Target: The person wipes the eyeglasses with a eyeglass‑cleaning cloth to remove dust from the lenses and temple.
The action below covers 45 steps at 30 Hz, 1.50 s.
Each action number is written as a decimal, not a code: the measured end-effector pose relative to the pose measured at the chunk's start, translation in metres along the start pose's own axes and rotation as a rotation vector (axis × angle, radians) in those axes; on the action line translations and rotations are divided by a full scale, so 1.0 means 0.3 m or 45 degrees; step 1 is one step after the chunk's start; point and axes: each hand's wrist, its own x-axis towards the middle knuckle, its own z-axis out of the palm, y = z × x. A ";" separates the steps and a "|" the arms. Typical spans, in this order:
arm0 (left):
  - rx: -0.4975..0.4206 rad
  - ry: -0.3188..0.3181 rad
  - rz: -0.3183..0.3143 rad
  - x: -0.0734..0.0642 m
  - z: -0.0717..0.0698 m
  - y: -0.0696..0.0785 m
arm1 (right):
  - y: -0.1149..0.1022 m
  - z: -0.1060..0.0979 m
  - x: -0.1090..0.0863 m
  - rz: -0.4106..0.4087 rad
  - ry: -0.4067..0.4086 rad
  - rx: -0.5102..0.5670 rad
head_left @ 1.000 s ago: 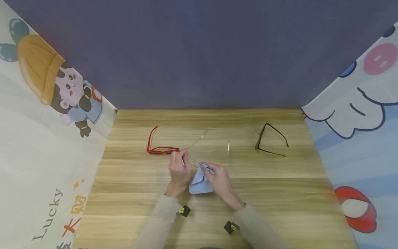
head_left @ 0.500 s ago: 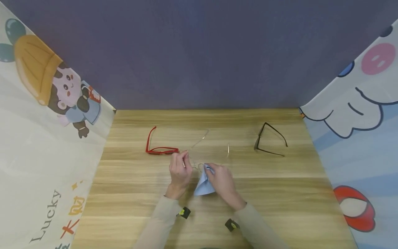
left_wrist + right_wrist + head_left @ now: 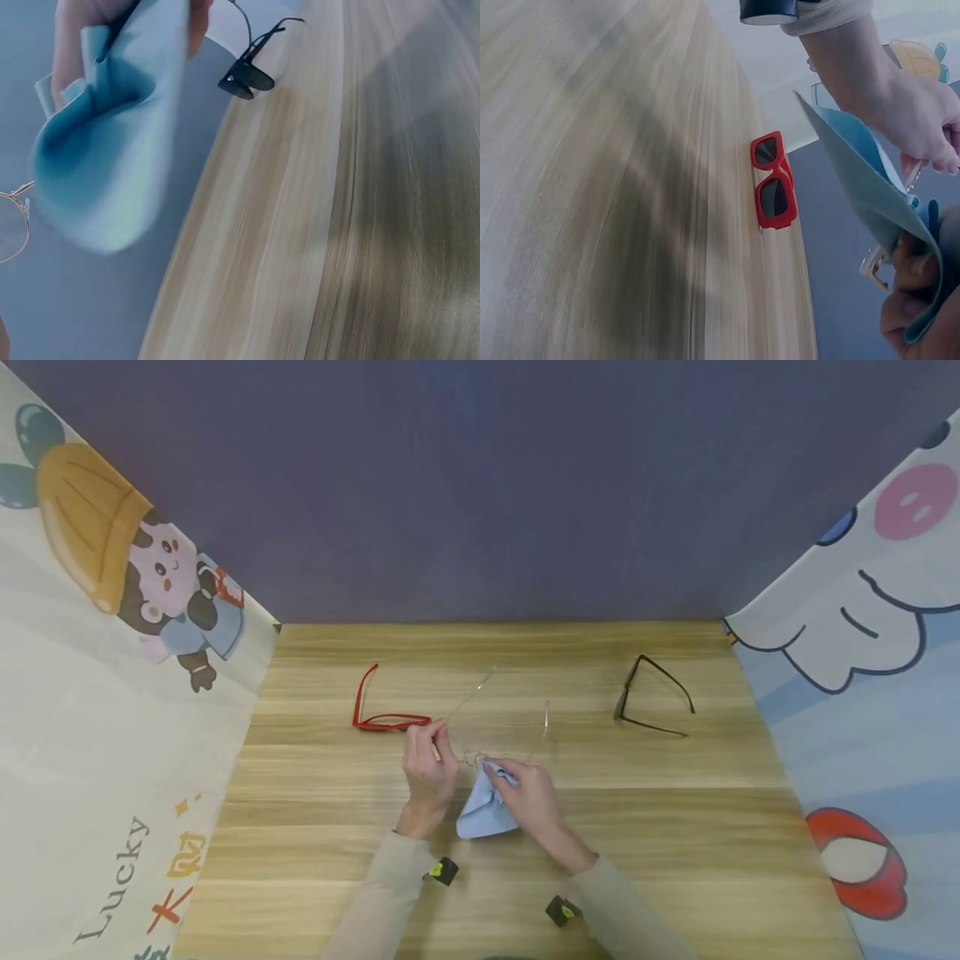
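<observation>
A pair of thin gold wire-framed eyeglasses (image 3: 547, 718) is held up above the table between the hands, its temples pointing away from the person. At the left side of the frame, the left hand (image 3: 429, 768) pinches it with thumb and fingers. The right hand (image 3: 536, 797) grips a light blue cloth (image 3: 483, 814), folded over the lens on the right and hanging below the fingers. That lens is hidden by the cloth and fingers. In the left wrist view, part of the other round lens rim (image 3: 28, 217) shows beside the cloth (image 3: 105, 180).
Red sunglasses (image 3: 773, 196) lie on the wooden table (image 3: 315, 827) left of and beyond the left hand. Black sunglasses (image 3: 621, 703) lie with temples unfolded at the right. A dark panel (image 3: 495, 493) rises behind the table, with printed cartoon sheets at both sides.
The right hand with the cloth shifts slightly right, then back left along the frame, the cloth's loose corner swinging with it. The eyeglasses and left hand have drifted slightly left.
</observation>
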 end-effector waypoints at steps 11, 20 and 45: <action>-0.002 -0.006 0.030 0.000 0.004 0.010 | 0.008 -0.013 0.001 -0.069 0.006 -0.005; -0.024 -0.016 0.038 -0.007 -0.001 0.011 | 0.018 0.000 0.012 -0.024 -0.003 -0.100; -0.053 -0.013 0.015 -0.012 -0.004 0.004 | 0.032 -0.030 -0.019 -0.233 0.054 -0.040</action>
